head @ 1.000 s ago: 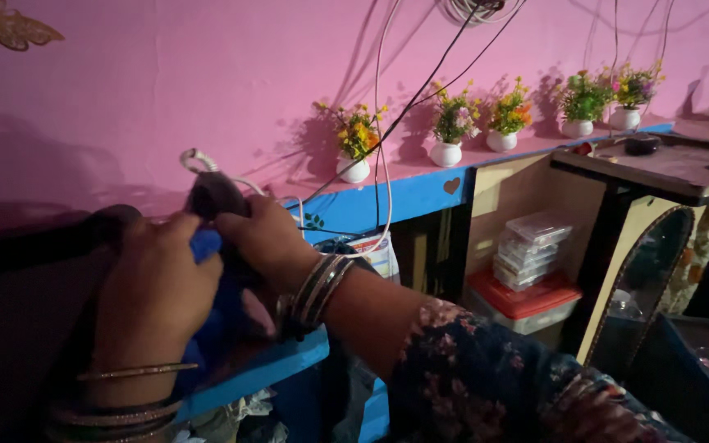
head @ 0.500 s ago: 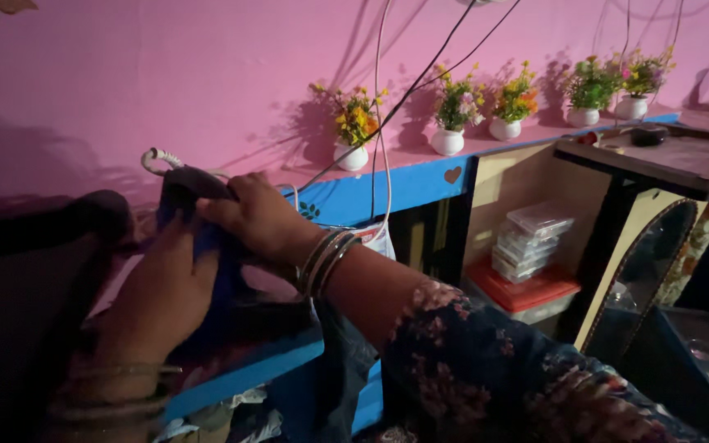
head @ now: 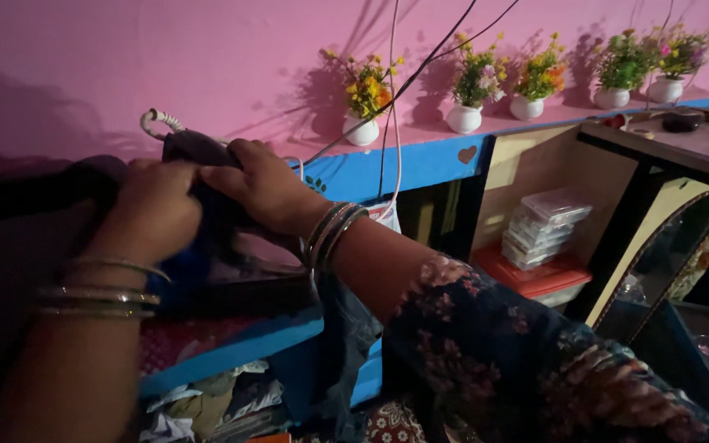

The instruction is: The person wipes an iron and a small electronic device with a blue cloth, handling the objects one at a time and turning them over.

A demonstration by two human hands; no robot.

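My right hand (head: 260, 190) grips the dark handle of an electric iron (head: 194, 152), whose white cord (head: 156, 123) loops out at the back. My left hand (head: 151, 209) presses down on blue cloth (head: 194, 267) just left of the iron, fingers curled on the fabric. Both wrists carry bangles. The cloth lies on a blue-edged board (head: 240, 349). The iron's soleplate is hidden behind my hands.
A blue shelf (head: 420, 164) along the pink wall holds several small white pots of flowers (head: 363, 102). Cables (head: 391, 123) hang down the wall. Stacked clear boxes (head: 547, 226) sit on a red-lidded tub. A mirror (head: 666, 246) leans at right. Crumpled clothes (head: 215, 406) lie below the board.
My left hand has slid up the blue cloth toward the iron. My right hand and the iron have shifted slightly; the camera has tilted down and left.
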